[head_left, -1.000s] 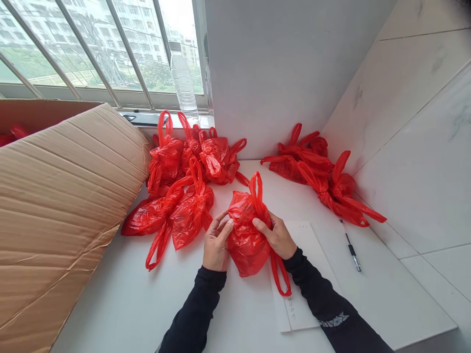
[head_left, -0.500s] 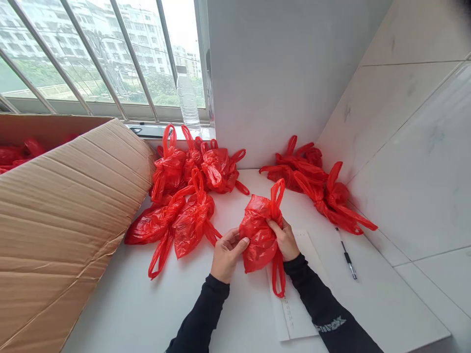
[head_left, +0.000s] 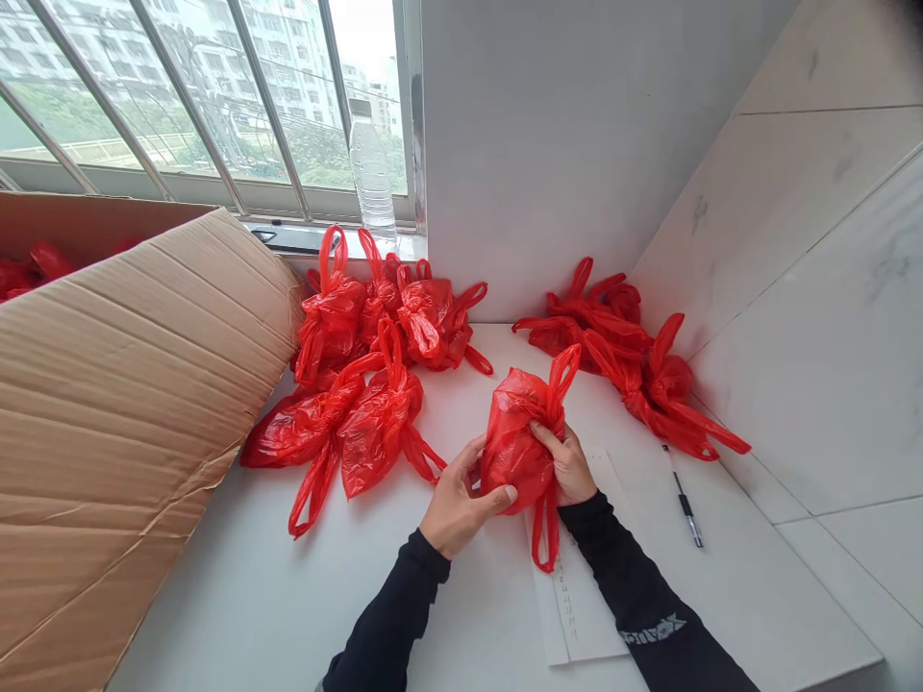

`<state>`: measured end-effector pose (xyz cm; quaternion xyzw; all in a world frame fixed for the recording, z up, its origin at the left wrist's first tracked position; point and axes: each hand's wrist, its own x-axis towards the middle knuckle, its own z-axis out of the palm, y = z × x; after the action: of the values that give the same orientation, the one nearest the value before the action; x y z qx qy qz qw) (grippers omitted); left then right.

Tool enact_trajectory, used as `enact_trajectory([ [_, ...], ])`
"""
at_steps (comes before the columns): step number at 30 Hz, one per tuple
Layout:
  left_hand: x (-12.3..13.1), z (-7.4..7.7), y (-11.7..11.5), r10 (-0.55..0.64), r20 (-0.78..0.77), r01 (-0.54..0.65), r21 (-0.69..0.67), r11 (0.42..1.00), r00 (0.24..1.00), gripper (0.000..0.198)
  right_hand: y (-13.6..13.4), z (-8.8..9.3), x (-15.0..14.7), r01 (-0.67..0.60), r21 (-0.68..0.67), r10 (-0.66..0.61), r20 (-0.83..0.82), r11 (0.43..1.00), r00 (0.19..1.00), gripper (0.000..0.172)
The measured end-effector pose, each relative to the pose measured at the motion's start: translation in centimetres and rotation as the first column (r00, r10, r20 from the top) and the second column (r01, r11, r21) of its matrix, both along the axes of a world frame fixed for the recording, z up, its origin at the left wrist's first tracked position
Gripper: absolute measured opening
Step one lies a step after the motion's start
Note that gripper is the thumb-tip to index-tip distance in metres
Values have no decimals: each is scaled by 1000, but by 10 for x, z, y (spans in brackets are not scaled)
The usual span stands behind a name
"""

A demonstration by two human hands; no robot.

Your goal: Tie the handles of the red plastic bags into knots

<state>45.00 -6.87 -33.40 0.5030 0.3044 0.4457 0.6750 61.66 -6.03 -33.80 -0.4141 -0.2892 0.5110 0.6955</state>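
Between my hands is a knotted red plastic bag [head_left: 520,437], raised over a sheet of paper on the white table. My left hand [head_left: 461,495] grips its lower left side, thumb across the front and the other fingers behind. Near the knot, my right hand [head_left: 564,461] closes round the bag's right side with the thumb on top. One handle loop sticks up and another hangs down below my right hand. What the bag contains is hidden by the plastic. The paper [head_left: 587,596] carries small handwritten marks, and part of it lies under my right forearm.
Tied red bags [head_left: 382,404] are heaped at the left beside a big cardboard box [head_left: 144,404], which holds more red bags. Several others [head_left: 627,356] lie against the right wall. A pen [head_left: 685,505] rests right of the paper. A water bottle [head_left: 373,173] stands on the windowsill.
My left hand has shifted its grip further under and around the bag, which now looks rounder and more tightly gathered. The bag has moved slightly right, and the view has shifted a little.
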Motion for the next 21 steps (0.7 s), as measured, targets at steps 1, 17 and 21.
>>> enact_trajectory([
  [1, 1, -1, 0, 4, 6, -4, 5, 1000, 1000, 68, 0, 1, 0, 3, 0, -3, -7, 1000, 1000, 31],
  [17, 1, -5, 9, 120, 105, -105, -136, 985, 987, 60, -3, 5, -4, -39, 20, 37, 96, 999, 995, 29],
  [21, -2, -4, 8, 79, 128, -50, -217, 975, 989, 45, -1, 4, -5, 10, 8, -11, 60, 1000, 998, 28],
])
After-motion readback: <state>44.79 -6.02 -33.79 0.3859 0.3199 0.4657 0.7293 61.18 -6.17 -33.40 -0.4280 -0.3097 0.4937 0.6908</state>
